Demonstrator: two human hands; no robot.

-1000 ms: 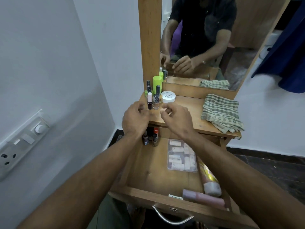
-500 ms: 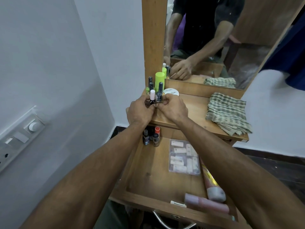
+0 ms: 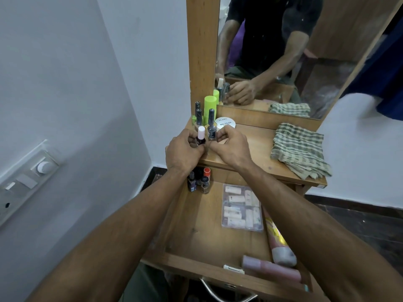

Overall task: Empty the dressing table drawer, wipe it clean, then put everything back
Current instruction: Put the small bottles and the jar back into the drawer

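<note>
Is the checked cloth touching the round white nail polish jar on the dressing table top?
Apart. The head view shows bare wood between the checked cloth and the white jar.

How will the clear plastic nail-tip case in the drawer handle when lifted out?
The clear plastic case lies flat and thin on the drawer floor, so it is probably light and hard to get fingers under. The small pieces inside may rattle or shift if tilted.

white wall (image 3: pixel 65 62), switch panel (image 3: pixel 24 182), dark floor (image 3: pixel 359 219), blue fabric (image 3: pixel 388 83)

Base of the pink-capped bottle (image 3: pixel 200 136) behind left hand (image 3: pixel 183 152) fingers.
</note>
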